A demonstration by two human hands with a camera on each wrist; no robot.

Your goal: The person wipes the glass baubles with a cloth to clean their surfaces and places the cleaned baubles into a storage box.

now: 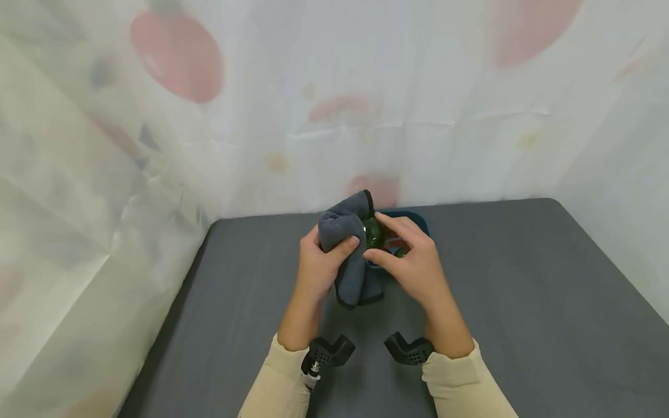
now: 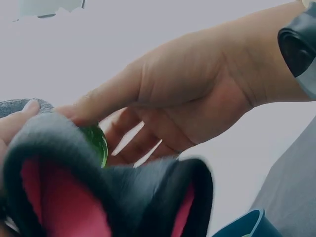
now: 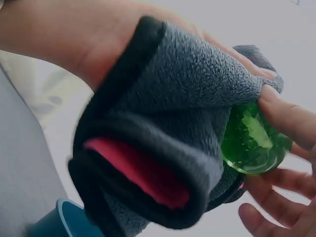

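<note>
My left hand (image 1: 319, 264) grips a grey cloth (image 1: 347, 255) with a pink inner side (image 3: 143, 175) and presses it against a green glass ball (image 1: 373, 232). My right hand (image 1: 413, 261) pinches that ball (image 3: 252, 140) between thumb and fingers from the right. Both hands are held above the middle of the dark grey table (image 1: 522, 302). In the left wrist view the cloth (image 2: 98, 197) hides most of the green ball (image 2: 96, 143), with the right hand (image 2: 197, 98) behind it.
A dark blue bowl (image 1: 418, 222) stands just behind the hands, its contents mostly hidden; its rim (image 3: 54, 217) shows below the cloth. White patterned sheets (image 1: 334, 104) wall the table at the back and both sides. Black wrist mounts (image 1: 407, 350) sit on both forearms.
</note>
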